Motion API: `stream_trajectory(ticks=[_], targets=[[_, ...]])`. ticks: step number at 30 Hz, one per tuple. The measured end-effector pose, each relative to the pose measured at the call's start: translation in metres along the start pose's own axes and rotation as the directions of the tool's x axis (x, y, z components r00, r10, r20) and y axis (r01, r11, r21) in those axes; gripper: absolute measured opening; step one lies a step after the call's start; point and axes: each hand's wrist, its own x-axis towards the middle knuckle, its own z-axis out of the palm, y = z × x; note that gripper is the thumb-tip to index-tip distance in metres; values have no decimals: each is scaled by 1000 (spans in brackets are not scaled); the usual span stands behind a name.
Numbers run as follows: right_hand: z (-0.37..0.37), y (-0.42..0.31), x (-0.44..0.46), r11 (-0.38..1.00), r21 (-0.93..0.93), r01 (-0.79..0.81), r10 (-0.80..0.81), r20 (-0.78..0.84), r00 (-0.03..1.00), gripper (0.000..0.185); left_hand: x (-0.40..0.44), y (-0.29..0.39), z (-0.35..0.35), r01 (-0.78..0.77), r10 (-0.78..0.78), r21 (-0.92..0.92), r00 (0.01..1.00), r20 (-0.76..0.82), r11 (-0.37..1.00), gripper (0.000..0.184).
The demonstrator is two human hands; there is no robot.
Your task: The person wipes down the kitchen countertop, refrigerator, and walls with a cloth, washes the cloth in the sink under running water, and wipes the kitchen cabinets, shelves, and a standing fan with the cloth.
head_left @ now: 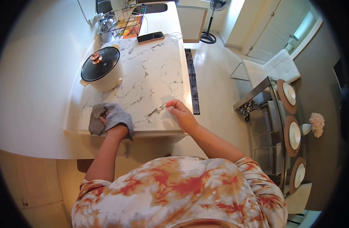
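My left hand (120, 132) is closed on a grey cloth (118, 116) at the near left corner of the marble-patterned counter (147, 72). The cloth drapes over most of the hand, so only some fingers show. Part of it lies bunched on the countertop, and one end hangs near the front edge. Over the near right part of the counter is my right hand (181, 114), its fingers curled in towards the thumb with nothing visible in them. Beyond the cloth stands a cream pot (106, 80) with a black lid (102, 64) and a copper-coloured knob.
A phone (151, 37) lies farther back, with a cable beside it. Behind it are a wire dish rack (130, 24) and a sink (156, 8). On the right stands a glass table with plates (294, 135), a flower vase (306, 129) and a white chair (283, 65). A fan (209, 36) stands behind.
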Motion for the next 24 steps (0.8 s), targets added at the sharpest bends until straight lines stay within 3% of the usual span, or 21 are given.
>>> stream_trajectory(ticks=[2, 4, 5, 9, 12, 17, 19, 24], targets=[[-16, -18, -5, 998, 27, -62, 61, 45, 997, 16, -17, 37, -35, 28, -28, -45, 999, -19, 999, 73], [-36, -35, -16, 990, 33, -141, 140, 33, 990, 15, -22, 52, -51, -198, 205, -73, 973, 105, 978, 78], [-50, -42, -19, 976, 32, -218, 217, 13, 976, 15, -17, 59, -49, -207, 218, -129, 972, 82, 970, 85], [-127, -60, -15, 954, -9, -300, 300, 13, 954, 19, 8, 95, -45, -23, 21, -147, 1000, -12, 989, 101], [-189, -72, 12, 940, -60, -336, 339, 50, 939, 20, 19, 123, -56, 162, -159, -194, 987, 31, 967, 98], [-233, -98, 51, 884, -266, -384, 432, 154, 888, 22, 14, 161, -45, 299, -325, -249, 943, -71, 921, 101], [-236, -107, 66, 863, -327, -385, 462, 206, 863, 23, 1, 188, -54, 297, -297, -211, 954, 32, 931, 101], [-220, -103, 119, 881, -384, -275, 424, 387, 819, 25, -28, 232, -61, 216, -211, -95, 976, 60, 972, 95]])
